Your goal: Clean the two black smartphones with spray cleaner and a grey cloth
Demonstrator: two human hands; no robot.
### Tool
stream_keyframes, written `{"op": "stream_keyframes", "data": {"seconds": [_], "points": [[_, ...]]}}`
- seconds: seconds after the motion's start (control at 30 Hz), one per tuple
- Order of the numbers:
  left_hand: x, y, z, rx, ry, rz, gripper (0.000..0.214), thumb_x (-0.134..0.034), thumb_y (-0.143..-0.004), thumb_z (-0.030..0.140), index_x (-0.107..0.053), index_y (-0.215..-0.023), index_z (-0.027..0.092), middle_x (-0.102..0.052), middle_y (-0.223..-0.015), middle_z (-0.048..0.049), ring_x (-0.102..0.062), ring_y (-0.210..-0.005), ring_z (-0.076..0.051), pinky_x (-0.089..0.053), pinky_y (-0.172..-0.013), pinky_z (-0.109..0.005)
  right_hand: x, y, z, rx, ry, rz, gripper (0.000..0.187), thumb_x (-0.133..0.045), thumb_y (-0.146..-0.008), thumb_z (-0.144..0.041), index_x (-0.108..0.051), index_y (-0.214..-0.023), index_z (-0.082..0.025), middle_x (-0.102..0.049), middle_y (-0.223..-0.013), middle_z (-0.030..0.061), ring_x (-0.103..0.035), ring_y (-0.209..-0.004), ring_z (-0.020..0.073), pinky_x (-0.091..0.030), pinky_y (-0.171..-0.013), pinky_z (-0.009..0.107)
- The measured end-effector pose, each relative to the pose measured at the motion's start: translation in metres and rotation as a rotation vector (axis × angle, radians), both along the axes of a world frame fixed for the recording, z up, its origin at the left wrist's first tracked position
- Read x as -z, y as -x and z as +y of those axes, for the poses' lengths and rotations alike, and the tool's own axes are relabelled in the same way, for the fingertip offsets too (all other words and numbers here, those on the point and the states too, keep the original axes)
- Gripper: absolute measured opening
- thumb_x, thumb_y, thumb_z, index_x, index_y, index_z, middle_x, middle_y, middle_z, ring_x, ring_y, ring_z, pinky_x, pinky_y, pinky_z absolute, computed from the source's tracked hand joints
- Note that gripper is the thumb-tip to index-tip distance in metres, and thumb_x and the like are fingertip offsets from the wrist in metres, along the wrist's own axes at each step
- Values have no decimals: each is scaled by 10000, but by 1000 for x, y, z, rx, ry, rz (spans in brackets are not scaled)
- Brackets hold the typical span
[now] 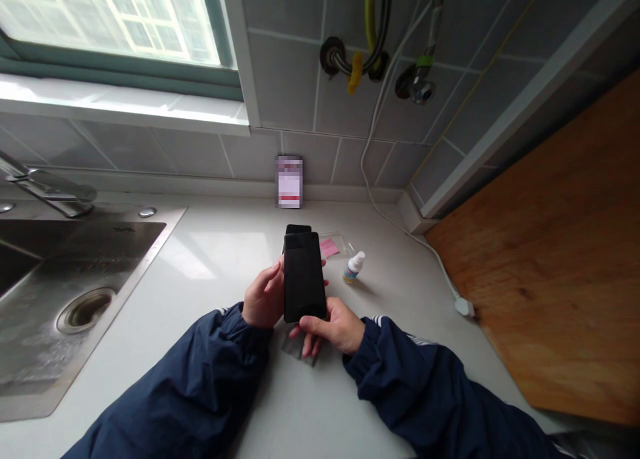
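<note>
A black smartphone (304, 279) with a dark screen is held face up above the counter. My left hand (267, 295) wraps it from the left, with fingertips showing past its right edge. My right hand (337, 327) pinches the lower right corner, thumb on the front. Directly behind the phone shows the top of a second dark, phone-like slab (299, 229); whether it is held or lying cannot be made out. Below my right fingers is a greyish piece (295, 345), perhaps cloth or film. A small white-capped spray bottle (353, 269) stands to the right.
A clear case-like piece with a pink card (329, 247) lies beyond the bottle. A blurred-out upright panel (289, 182) leans on the tiled wall. To the left are a steel sink (150, 245) and faucet (55, 189). A white cable with a plug (464, 306) runs along the right, beside a wooden board (550, 259).
</note>
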State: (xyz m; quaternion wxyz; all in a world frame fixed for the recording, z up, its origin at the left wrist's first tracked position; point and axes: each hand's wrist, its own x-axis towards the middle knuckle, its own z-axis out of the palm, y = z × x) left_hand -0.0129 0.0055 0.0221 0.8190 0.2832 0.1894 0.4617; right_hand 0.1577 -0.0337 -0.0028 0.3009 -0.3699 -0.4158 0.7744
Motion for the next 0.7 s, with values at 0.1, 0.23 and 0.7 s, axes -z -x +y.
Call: {"op": "stream_keyframes", "data": {"seconds": [0.1,0.23,0.7], "points": [[2,4,5,-50,-13,151,708,-578,-930,501,-451,-1550,183,-759,-1167,-139,-749,-923,-298,-586,-823,-411,1,-1,1,47,13,17,639,-878,-699,-634,-704,-958,-76,-791,-905,150,-711,-521,152,-544,-454,229],[7,9,10,-260,-117,549,703,-553,-930,594,-501,-1512,203,-747,-1084,-95,-710,-735,-202,-558,-601,-303,5,-1,3,141,39,30,625,-861,-726,-632,-674,-990,-97,-790,-889,128,-710,-512,146,-531,-443,213],[29,13,22,-577,-919,1759,601,-459,-1022,462,-484,-1485,79,-674,-1279,-199,-609,-1149,-353,-494,-1007,-510,7,2,7,309,114,54,622,-910,-631,-655,-655,-842,-127,-772,-802,78,-685,-510,120,-557,-473,218]]}}
